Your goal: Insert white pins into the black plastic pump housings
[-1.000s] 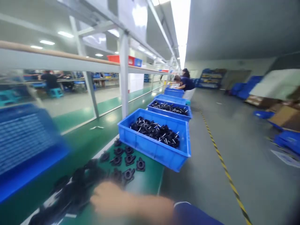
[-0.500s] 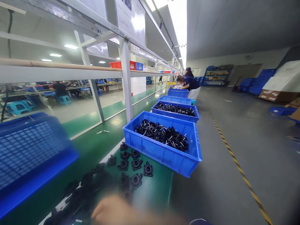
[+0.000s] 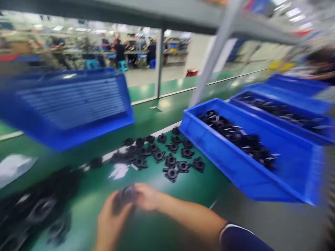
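Over the green bench my left hand (image 3: 111, 214) curls around a small black plastic part (image 3: 126, 196), which is smeared by motion. From the right, my right hand (image 3: 146, 197) meets the same part, its fingers closed against the part's side. Just beyond my hands lie several black round-bodied housings with square bases and short side stubs (image 3: 171, 160), spread flat on the bench. A small pile of white slips (image 3: 119, 170) rests between them and my left hand. At the lower left is a blurred heap of more black parts (image 3: 42, 209).
A blue bin (image 3: 261, 181) of black parts with white pins stands on the right, with more blue bins (image 3: 295, 87) behind it. A tilted blue crate (image 3: 73, 104) is at the left. A metal post (image 3: 217, 52) rises at the back. One co-worker (image 3: 321, 64) is at far right.
My view has swung left and down to the bench. My left hand has come into view, and both hands are now together at a black part.
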`<state>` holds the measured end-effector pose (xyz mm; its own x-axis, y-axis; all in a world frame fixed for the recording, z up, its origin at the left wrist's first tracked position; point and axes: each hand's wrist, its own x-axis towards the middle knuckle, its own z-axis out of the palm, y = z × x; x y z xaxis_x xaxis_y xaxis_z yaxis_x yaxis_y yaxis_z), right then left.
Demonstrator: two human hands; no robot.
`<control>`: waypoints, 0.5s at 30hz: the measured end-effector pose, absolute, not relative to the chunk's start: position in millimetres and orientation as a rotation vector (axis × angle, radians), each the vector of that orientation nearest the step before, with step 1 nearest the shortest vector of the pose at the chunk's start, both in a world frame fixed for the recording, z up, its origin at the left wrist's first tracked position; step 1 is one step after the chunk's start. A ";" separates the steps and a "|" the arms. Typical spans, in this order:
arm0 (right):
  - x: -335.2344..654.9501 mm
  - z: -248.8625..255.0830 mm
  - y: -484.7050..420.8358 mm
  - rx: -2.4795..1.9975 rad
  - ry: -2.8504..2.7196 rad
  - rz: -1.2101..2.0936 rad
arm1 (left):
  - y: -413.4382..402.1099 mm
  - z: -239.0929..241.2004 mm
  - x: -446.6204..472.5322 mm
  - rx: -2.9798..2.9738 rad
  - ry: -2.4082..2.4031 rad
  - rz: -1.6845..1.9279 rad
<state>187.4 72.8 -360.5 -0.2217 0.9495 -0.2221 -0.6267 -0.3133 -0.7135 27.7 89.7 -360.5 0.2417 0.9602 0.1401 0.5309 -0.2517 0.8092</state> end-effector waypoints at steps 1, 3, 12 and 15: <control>187.1 -367.6 73.0 -0.760 -0.509 1.823 | 90.2 -360.6 26.1 1.898 1.358 0.864; 188.5 -378.2 74.4 -0.733 -0.384 1.920 | 91.2 -359.6 25.1 1.943 1.305 0.889; 194.3 -369.6 70.8 -0.741 -0.229 1.977 | 87.1 -357.2 27.2 2.015 1.253 0.933; 193.3 -368.2 71.2 -0.733 -0.212 2.004 | 86.9 -358.9 25.7 1.983 1.277 0.891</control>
